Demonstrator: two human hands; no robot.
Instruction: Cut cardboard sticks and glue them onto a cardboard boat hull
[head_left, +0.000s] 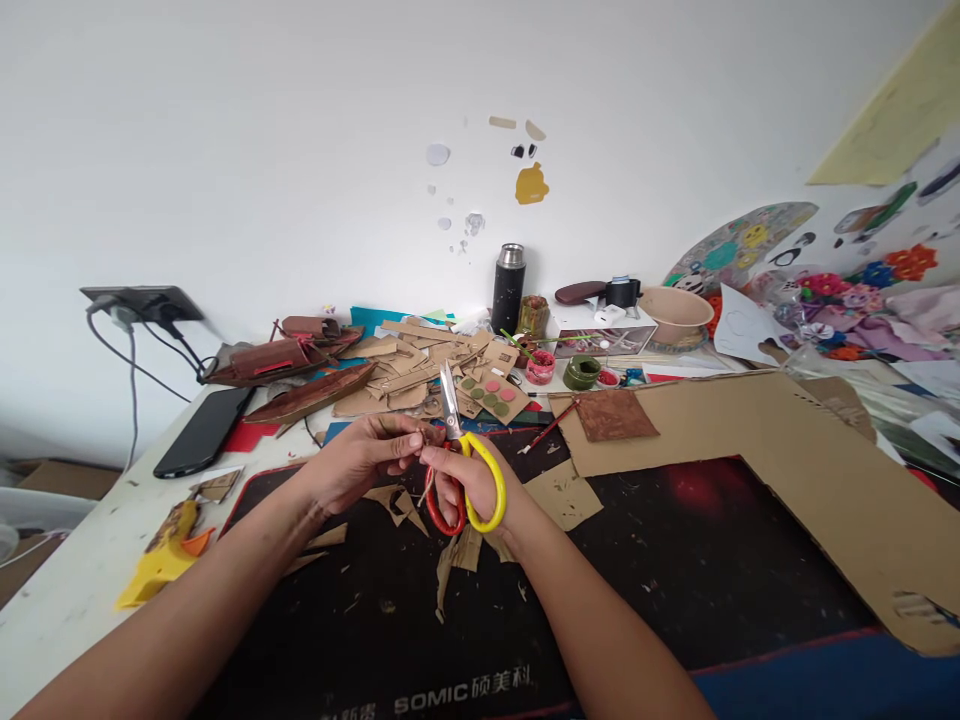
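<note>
Basically, cardboard scraps litter the desk against a white wall.

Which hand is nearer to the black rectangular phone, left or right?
Left: the left hand is to the phone's right; the right hand, holding the metal scissors with red and yellow handles, is farther right.

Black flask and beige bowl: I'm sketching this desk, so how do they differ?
The flask is black with a silvery top; the bowl is pinkish beige. The flask is tall and narrow, while the bowl is low and wide. The flask looks capped; the bowl is open. Both are upright near the wall.
</note>
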